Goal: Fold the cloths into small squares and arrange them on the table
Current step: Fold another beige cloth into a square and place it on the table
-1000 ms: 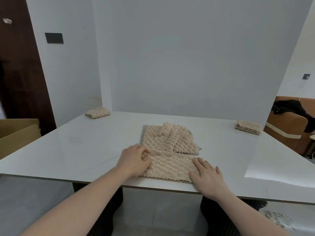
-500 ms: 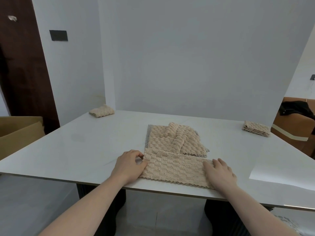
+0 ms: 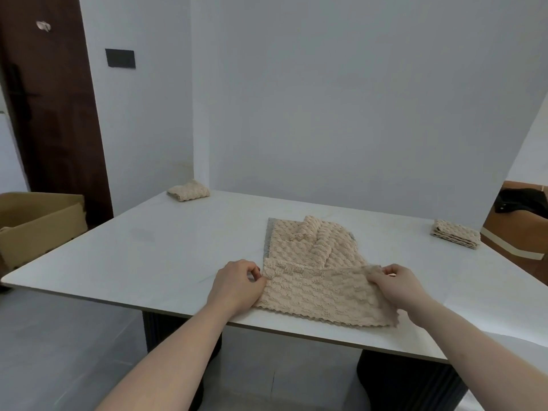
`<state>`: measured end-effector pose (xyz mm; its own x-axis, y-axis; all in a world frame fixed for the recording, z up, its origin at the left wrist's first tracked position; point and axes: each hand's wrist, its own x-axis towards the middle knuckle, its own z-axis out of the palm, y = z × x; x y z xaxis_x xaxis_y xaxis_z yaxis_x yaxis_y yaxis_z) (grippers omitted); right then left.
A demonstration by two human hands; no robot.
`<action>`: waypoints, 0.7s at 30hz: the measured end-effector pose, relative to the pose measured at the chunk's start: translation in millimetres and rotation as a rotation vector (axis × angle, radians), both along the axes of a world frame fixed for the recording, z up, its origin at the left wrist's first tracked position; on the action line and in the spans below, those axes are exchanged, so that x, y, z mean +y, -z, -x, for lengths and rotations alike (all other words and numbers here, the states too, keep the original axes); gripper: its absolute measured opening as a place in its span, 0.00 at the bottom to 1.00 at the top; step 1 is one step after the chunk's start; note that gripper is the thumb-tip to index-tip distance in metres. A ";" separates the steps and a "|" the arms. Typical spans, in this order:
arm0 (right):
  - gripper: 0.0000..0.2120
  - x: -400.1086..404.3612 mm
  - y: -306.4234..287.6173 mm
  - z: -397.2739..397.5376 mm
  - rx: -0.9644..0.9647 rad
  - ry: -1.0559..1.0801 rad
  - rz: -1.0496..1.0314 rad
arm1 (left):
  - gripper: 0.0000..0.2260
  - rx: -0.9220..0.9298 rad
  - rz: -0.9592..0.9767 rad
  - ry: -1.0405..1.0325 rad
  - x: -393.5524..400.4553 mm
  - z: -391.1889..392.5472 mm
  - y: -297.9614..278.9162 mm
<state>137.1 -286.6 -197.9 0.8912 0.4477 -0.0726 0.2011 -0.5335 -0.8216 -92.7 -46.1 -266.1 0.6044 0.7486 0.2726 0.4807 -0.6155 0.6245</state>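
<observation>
Plainly soft, light, limp cloth: left hand pinches near-left corner, right hand lifts right edge; corners suit the grip.

At the far left stands a dark brown wooden door, and a small black plate is fixed on the white wall beside it. 1 open cardboard box sits on the floor at the left. At the right edge, a black garment lies on a brown piece of furniture. The floor is grey.
</observation>
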 end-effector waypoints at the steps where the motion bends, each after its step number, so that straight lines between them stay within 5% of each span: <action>1: 0.11 1.6 -4.3 2.3 0.009 -0.002 -0.015 | 0.12 -0.010 -0.002 -0.001 0.5 0.0 0.3; 21: 0.12 93.0 -28.1 93.8 0.267 -0.286 -0.339 | 0.12 -0.044 -0.014 -0.008 -0.8 1.9 -1.7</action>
<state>43.3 -193.6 -169.8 0.6999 0.7087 -0.0894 0.0596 -0.1827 -0.9814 -94.7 -47.0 -264.3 0.5857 0.7491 0.3095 0.4578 -0.6209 0.6363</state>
